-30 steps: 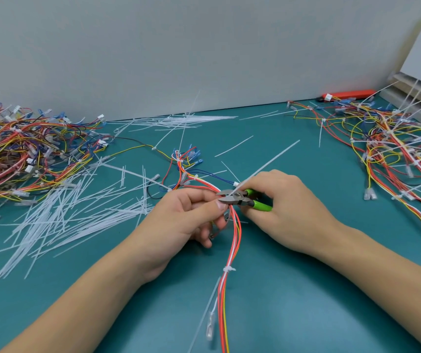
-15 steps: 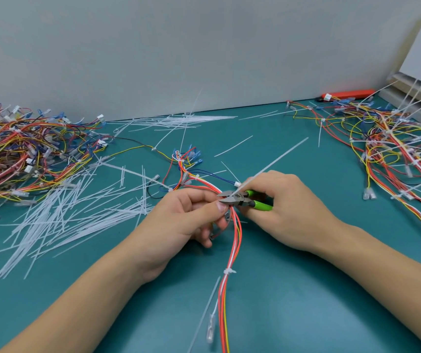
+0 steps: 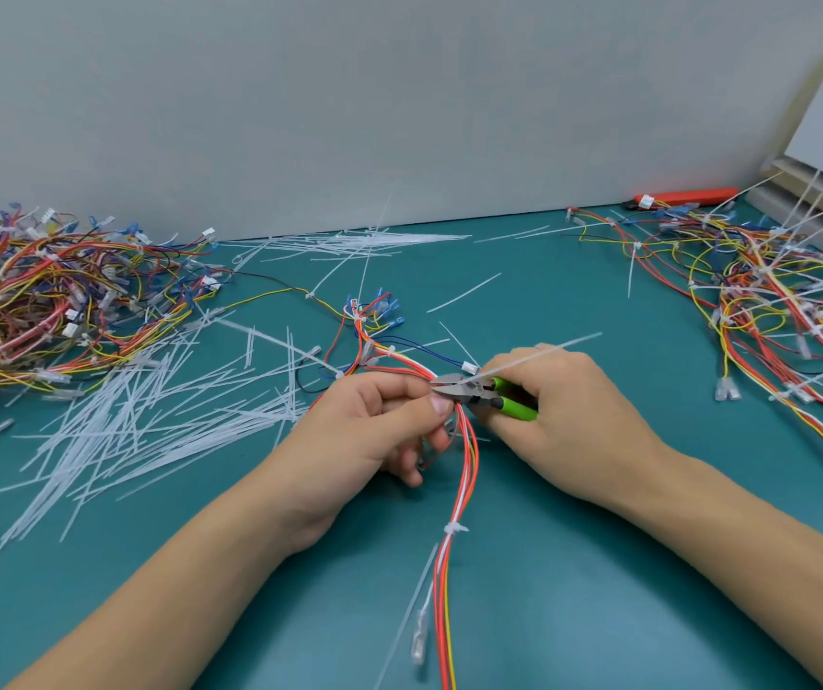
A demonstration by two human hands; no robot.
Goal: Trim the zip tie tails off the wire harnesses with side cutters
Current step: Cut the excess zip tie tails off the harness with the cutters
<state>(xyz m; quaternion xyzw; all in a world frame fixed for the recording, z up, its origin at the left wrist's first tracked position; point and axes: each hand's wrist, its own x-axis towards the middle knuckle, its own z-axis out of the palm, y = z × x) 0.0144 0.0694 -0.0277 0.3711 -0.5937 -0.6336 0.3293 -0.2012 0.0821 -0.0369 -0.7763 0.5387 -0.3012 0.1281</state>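
Trimming a zip tie tail on the hand-held wire harness

The zip tie tail (image 3: 538, 353) is thin, light and springy, and rises to the right above the cutters; it is likely to flick away when severed. The wire harness (image 3: 466, 450) is limp, so it is best supported beside the tie. The left hand (image 3: 374, 435) pinches it at table centre. The right hand (image 3: 563, 415) curls round the green-handled side cutters (image 3: 474, 393). Cut tails (image 3: 150, 415) lie to the left.

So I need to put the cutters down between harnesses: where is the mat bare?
Bare mat lies right of the right hand, short of the untrimmed harness pile, and near the front edge right of the held harness. The left is crowded with cut tails and finished harnesses.
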